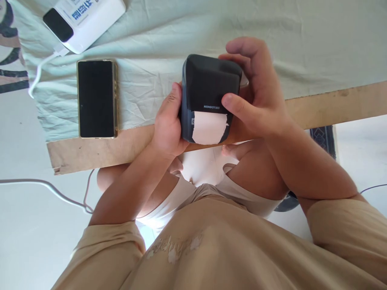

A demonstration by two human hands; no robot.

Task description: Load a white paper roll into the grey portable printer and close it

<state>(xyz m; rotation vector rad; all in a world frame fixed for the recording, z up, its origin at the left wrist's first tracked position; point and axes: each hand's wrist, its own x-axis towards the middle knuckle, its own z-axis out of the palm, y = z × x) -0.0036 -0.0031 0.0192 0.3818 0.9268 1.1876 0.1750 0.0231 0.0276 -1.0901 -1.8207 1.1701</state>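
Note:
A black label printer (211, 82) marked NIIMBOT is held up over the table's front edge. A strip of pale label paper (210, 127) with torn edges hangs over its lower front. My left hand (169, 123) grips the printer's left side, thumb along the edge and the other fingers hidden beneath. My right hand (258, 88) is at the right side, its thumb resting on the top face near the lettering. The index finger of that hand is bent and raised off the far right corner, while the remaining fingers are partly hidden behind the printer.
A phone (96, 98) with a dark screen lies on the pale green cloth (145, 56) at left. Behind it sits a white power bank (93, 24) with a white cable (39, 74) plugged in. The table's bare wooden edge (102, 149) runs across, above my knees.

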